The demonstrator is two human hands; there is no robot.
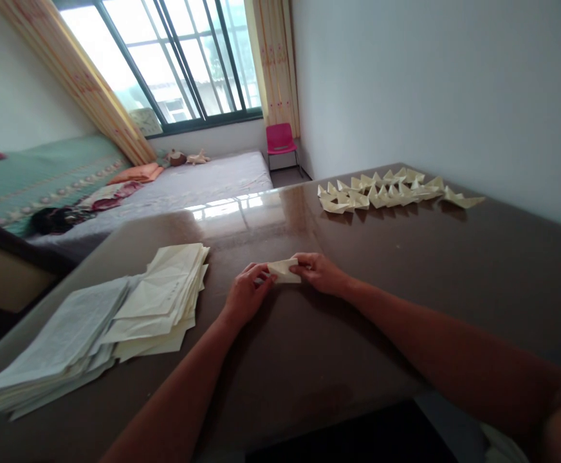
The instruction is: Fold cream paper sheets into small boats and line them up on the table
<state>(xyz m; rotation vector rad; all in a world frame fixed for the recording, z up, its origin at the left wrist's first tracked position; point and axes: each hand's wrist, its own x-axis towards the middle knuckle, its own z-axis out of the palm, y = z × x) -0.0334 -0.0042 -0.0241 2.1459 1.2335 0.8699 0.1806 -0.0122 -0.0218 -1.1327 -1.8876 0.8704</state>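
Between my two hands is a small folded piece of cream paper (284,272), held just over the brown table. My left hand (248,289) pinches its left end between thumb and fingers. At the opposite end, the thumb and fingers of my right hand (323,272) close on the paper. Left of my left hand lies a stack of cream paper sheets (159,292), some showing crease lines. Several folded paper boats (386,191) stand in two rows toward the back right of the table.
The glossy brown table (271,386) reaches to the wall on the right. A pile of printed sheets (63,334) lies at its left edge. Beyond are a bed (213,173), a pink chair (281,139) and a window; a dark chair (0,276) stands at the left.
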